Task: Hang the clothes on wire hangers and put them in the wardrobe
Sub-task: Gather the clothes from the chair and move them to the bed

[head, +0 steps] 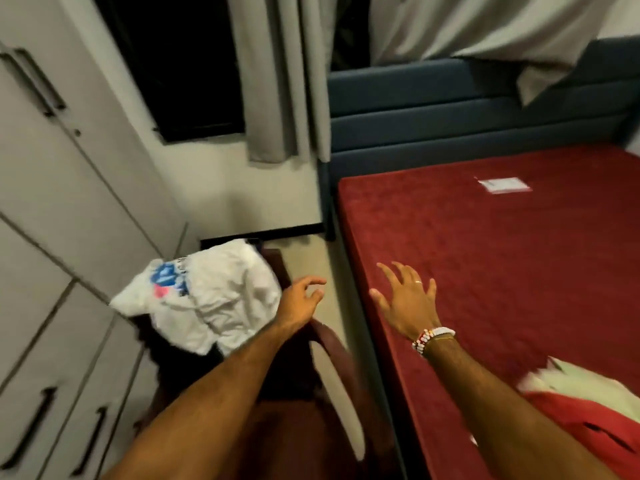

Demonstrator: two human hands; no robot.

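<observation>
A crumpled white garment [211, 299] with a blue and pink print lies on a dark wooden chair [332, 344] beside the wardrobe. My left hand [301, 299] hovers just right of that garment, fingers loosely curled, holding nothing. My right hand [405, 299] is spread open above the near left part of the red mattress [502, 258], also holding nothing. A red and white piece of clothing [585, 407] lies at the mattress's lower right edge. The grey wardrobe [59, 209] on the left has its doors closed. No wire hanger is in view.
Grey curtains [277, 74] hang by a dark window [173, 64]. A blue padded headboard [467, 109] stands behind the mattress. A white label [504, 184] sits on the mattress. A narrow strip of pale floor [311, 261] runs between chair and bed.
</observation>
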